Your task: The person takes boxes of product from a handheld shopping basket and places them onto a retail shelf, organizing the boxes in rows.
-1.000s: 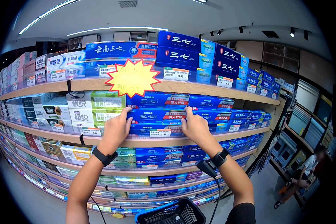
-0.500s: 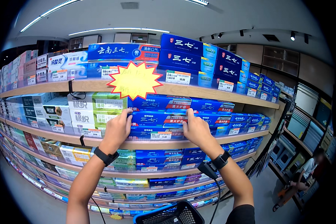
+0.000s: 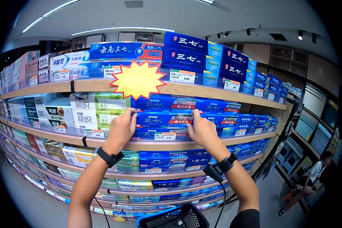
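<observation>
Both my hands are at the ends of a stack of blue toothpaste boxes on the shelf just below the top one. My left hand (image 3: 122, 125), fingers curled, presses against the left end of the middle toothpaste box (image 3: 155, 120). At its right end, my right hand (image 3: 205, 131) is closed the same way, with the fingertips against the box. One more blue box (image 3: 155, 103) lies on top, and another (image 3: 144, 133) lies underneath behind the clear shelf lip. The inner fingers of both hands are partly hidden.
A yellow starburst sign (image 3: 138, 80) hangs from the upper shelf edge (image 3: 193, 91), just above my hands. White-and-green boxes (image 3: 91, 117) stand to the left. Below me is a black basket with a blue rim (image 3: 144, 220). A person (image 3: 313, 174) sits at the far right.
</observation>
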`<act>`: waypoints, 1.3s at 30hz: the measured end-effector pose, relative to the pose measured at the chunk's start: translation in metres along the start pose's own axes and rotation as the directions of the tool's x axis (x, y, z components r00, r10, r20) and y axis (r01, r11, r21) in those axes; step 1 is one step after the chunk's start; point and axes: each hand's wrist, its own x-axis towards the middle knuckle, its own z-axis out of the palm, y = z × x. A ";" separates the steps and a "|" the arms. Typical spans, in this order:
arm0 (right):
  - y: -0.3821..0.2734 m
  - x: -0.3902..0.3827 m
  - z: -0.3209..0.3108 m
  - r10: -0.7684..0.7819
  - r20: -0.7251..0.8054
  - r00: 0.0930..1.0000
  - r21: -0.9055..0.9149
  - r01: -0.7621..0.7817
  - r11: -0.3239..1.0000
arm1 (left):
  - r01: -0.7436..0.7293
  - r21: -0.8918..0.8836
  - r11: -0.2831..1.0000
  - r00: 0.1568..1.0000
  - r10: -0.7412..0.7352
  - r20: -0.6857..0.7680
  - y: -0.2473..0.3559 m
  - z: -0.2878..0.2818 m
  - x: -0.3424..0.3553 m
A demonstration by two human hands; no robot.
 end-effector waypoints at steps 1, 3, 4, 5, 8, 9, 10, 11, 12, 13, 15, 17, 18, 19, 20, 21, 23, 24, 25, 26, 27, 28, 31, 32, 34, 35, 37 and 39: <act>0.001 -0.001 -0.001 0.003 -0.001 1.000 0.010 -0.003 1.000 | -0.003 -0.004 1.000 1.000 0.003 0.001 0.001 0.000 0.001; 0.001 0.000 -0.002 0.017 0.002 1.000 0.025 -0.017 1.000 | -0.012 -0.011 1.000 1.000 0.011 -0.005 0.000 0.000 0.002; 0.000 0.000 -0.004 0.031 0.006 1.000 0.030 -0.031 0.999 | -0.016 -0.014 1.000 1.000 0.016 -0.008 0.000 0.000 0.002; -0.001 0.000 -0.005 0.045 0.010 0.999 0.034 -0.046 0.998 | -0.013 -0.014 1.000 1.000 0.013 -0.008 0.000 0.000 0.002; -0.002 0.000 -0.006 0.040 0.014 0.999 0.048 -0.041 0.998 | -0.004 -0.013 1.000 1.000 0.003 -0.009 0.001 -0.001 0.002; -0.002 0.000 -0.006 0.022 0.008 1.000 0.044 -0.022 0.999 | 0.001 -0.014 1.000 1.000 -0.001 -0.011 0.001 -0.001 0.001; -0.001 0.000 -0.006 0.004 0.002 1.000 0.039 -0.004 0.999 | 0.006 -0.015 1.000 1.000 -0.006 -0.012 0.001 -0.001 0.000; -0.001 -0.001 -0.006 -0.014 -0.003 1.000 0.034 0.014 0.999 | 0.008 -0.010 1.000 1.000 -0.008 -0.011 0.001 -0.001 0.000; -0.002 -0.001 -0.005 0.003 -0.001 1.000 0.046 -0.003 0.999 | 0.009 -0.005 1.000 1.000 -0.009 -0.009 0.001 -0.001 -0.001; -0.003 -0.002 -0.005 0.019 0.002 1.000 0.059 -0.020 0.998 | 0.011 0.000 1.000 1.000 -0.011 -0.007 0.001 -0.001 -0.002; -0.005 -0.003 -0.007 0.040 0.003 0.999 0.069 -0.041 0.997 | 0.005 -0.001 1.000 1.000 -0.005 -0.017 0.000 0.000 -0.002; -0.006 -0.003 -0.008 0.049 0.003 0.999 0.070 -0.049 0.996 | -0.002 0.001 1.000 1.000 0.002 -0.026 -0.001 0.000 -0.002; -0.006 -0.003 -0.008 0.052 0.005 0.999 0.068 -0.052 0.996 | -0.005 0.003 1.000 1.000 0.005 -0.030 -0.001 0.000 -0.001; -0.006 -0.003 -0.008 0.055 0.008 0.998 0.065 -0.055 0.996 | -0.009 0.005 1.000 0.999 0.009 -0.035 -0.001 0.000 -0.001; -0.006 -0.003 -0.008 0.058 0.010 0.998 0.062 -0.059 0.996 | -0.011 0.006 1.000 0.999 0.011 -0.035 -0.001 0.000 0.000; -0.005 -0.003 -0.008 0.045 0.009 0.999 0.057 -0.045 0.997 | -0.013 0.007 1.000 0.999 0.013 -0.035 -0.001 -0.001 0.000; -0.004 -0.004 -0.008 0.017 0.009 1.000 0.048 -0.017 0.999 | 0.004 -0.001 1.000 1.000 -0.004 -0.021 0.000 -0.002 0.000; -0.005 -0.004 -0.009 0.019 -0.022 1.000 0.065 -0.017 0.998 | 0.022 -0.010 1.000 1.000 -0.022 -0.005 0.001 -0.003 -0.002; -0.008 -0.006 -0.011 0.021 -0.054 0.998 0.082 -0.016 0.997 | 0.040 -0.019 0.999 0.999 -0.040 0.010 0.001 -0.003 -0.003; -0.011 -0.007 -0.013 0.025 -0.085 0.996 0.098 -0.017 0.995 | 0.035 -0.019 0.999 0.999 -0.035 0.008 0.003 -0.004 -0.003; -0.014 -0.007 -0.015 -0.026 -0.127 0.992 0.092 0.038 0.995 | 0.030 -0.019 0.999 1.000 -0.030 0.007 0.004 -0.005 -0.004; -0.017 -0.005 -0.016 -0.078 -0.167 0.983 0.084 0.093 0.992 | 0.025 -0.018 1.000 1.000 -0.025 0.006 0.004 -0.006 -0.004; -0.025 0.004 -0.014 -0.239 -0.303 0.922 0.035 0.262 0.964 | 0.012 -0.026 1.000 1.000 -0.013 -0.019 0.004 -0.010 0.001; -0.027 0.007 -0.014 -0.292 -0.348 0.891 0.007 0.314 0.950 | 0.011 -0.027 1.000 1.000 -0.012 -0.018 0.005 -0.010 0.002; -0.030 0.014 -0.013 -0.370 -0.346 0.862 -0.014 0.390 0.921 | 0.010 -0.025 1.000 1.000 -0.011 -0.016 0.005 -0.011 0.003; -0.032 0.018 -0.012 -0.408 -0.346 0.845 -0.022 0.427 0.904 | 0.012 -0.015 1.000 1.000 -0.013 -0.005 0.006 -0.013 0.003; -0.035 0.025 -0.010 -0.400 -0.309 0.863 -0.044 0.407 0.912 | 0.016 0.005 1.000 1.000 -0.016 0.016 0.007 -0.017 0.004; -0.040 0.035 -0.009 -0.401 -0.271 0.875 -0.089 0.392 0.916 | 0.027 0.027 0.999 0.999 -0.028 0.030 0.005 -0.021 0.004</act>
